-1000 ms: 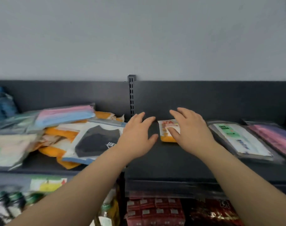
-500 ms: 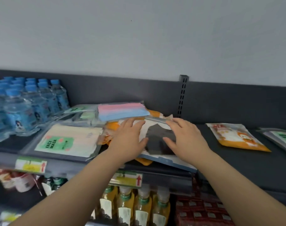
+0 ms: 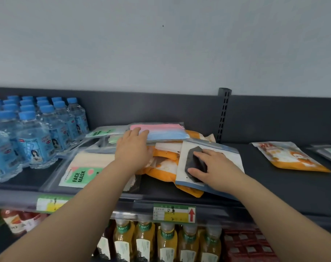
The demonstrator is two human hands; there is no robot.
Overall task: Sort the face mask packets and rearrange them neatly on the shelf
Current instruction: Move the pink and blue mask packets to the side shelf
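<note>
Dark shelf (image 3: 255, 178): orange packet (image 3: 287, 157) set apart right, pile (image 3: 161, 154) seemingly unsorted. Left hand (image 3: 132, 148) flat on pink-blue packet (image 3: 164, 132), right hand (image 3: 213, 165) spread on black-mask packet (image 3: 230, 157).

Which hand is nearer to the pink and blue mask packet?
Left. The left hand touches the pink and blue packet; the right hand lies on the black-mask packet, apart from it.

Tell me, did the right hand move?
Yes. The right hand moved left, from the orange packet beyond the slotted post onto the black mask packet.
</note>
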